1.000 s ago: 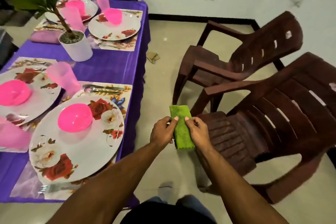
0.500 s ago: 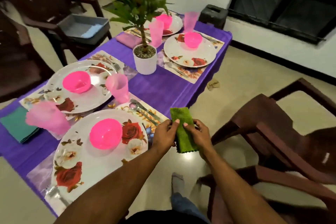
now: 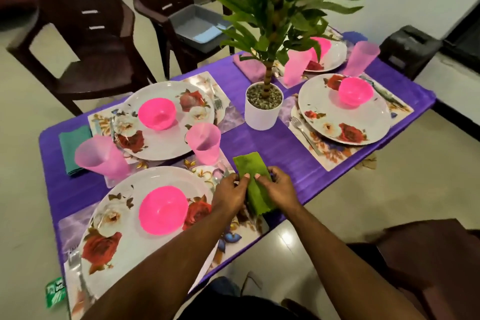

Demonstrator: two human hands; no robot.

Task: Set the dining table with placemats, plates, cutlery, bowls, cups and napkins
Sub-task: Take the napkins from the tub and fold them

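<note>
Head view: purple-covered table, beige floor.

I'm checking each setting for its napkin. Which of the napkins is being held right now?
The green napkin, pinched between both hands over the nearest placemat's right edge. The teal napkin and pink napkin lie flat, untouched.

Four plates on placemats, each holding a bowl, surround a potted plant at the tabletop's centre.
</note>
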